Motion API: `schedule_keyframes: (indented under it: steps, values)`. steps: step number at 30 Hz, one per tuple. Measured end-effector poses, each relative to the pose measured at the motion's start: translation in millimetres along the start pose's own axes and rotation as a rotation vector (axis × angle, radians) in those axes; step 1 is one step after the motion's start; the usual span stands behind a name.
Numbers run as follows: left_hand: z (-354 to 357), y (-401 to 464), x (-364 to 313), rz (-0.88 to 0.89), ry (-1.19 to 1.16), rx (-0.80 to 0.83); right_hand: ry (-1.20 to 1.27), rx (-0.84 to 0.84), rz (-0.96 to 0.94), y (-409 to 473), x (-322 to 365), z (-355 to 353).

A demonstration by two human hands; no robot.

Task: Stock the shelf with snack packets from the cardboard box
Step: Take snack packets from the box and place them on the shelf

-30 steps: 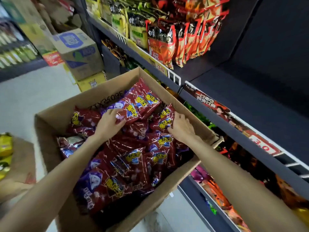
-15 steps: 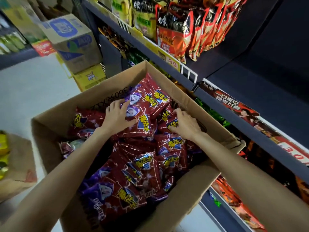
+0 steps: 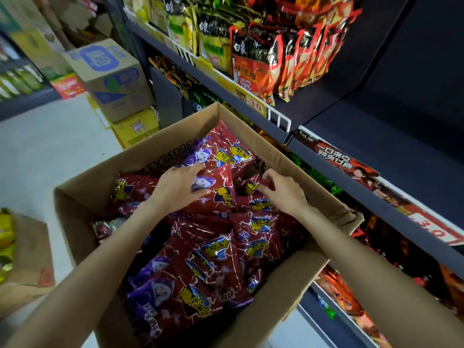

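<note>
Seen from above: an open cardboard box (image 3: 82,209), packed with dark red snack packets (image 3: 216,249), standing just beside a dark shelf unit. Left hand (image 3: 175,189) laid over a packet near the box's far side, fingers and thumb curled round its edges, grip clamped on it. Right hand (image 3: 283,192) close by on the right, fingertips bent down onto the top of another packet; probably pinching it, though the contact point hides under the fingers. Empty shelf (image 3: 391,126) to the upper right, bare and dark, above a printed price strip (image 3: 366,177). Noodle packs (image 3: 253,59) filling the neighbouring section on the left. To do this step well: best to gather by the sealed edges rather than squeeze the puffed middles, lift clear of the box wall, keep the printed faces turned one way, then set upright on the bare shelf from the back forward. Slippery film, so a firm pinch advisable.
</note>
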State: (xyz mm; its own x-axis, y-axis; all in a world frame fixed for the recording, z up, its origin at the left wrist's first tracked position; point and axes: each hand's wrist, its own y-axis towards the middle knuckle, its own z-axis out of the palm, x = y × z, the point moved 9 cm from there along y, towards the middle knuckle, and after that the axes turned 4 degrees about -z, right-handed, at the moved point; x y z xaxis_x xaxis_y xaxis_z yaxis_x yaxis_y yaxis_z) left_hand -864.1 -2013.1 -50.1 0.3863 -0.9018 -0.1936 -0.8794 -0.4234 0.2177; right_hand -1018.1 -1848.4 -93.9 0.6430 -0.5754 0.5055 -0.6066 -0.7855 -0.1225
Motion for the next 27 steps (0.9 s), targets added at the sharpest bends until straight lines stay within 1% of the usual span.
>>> schedule_keyframes:
  steps: [2,4,5,7,9,11,13,18,21,24,27]
  values:
    - [-7,-3,2,-0.042,-0.045,-0.035,0.051,-0.101,-0.034,-8,4,-17]
    - [-13,-6,8,-0.139,-0.15,-0.049,0.166,-0.208,-0.08,-19,12,-38]
    - [-18,-7,12,-0.226,-0.246,-0.047,0.246,-0.269,-0.1,-26,17,-51]
    - [-26,-11,16,-0.383,-0.548,-0.06,0.391,-0.388,-0.129,-45,23,-78]
    - [-38,-15,6,-0.47,-0.838,-0.123,0.481,-0.503,-0.152,-71,26,-106]
    - [-49,-15,-18,-0.494,-1.032,-0.136,0.549,-0.624,-0.137,-100,20,-132]
    - [-59,-13,-55,-0.448,-1.131,-0.101,0.59,-0.737,-0.117,-133,7,-160]
    - [-85,-5,-167,-0.236,-1.2,0.001,0.615,-0.908,-0.044,-222,-48,-215]
    - [-92,-4,-234,-0.139,-1.145,0.03,0.626,-0.999,0.004,-279,-90,-242]
    - [-88,-4,-298,-0.104,-1.179,0.051,0.587,-1.081,0.024,-333,-129,-267]
    - [-79,-7,-363,-0.079,-1.243,0.119,0.596,-1.155,0.044,-382,-167,-292]
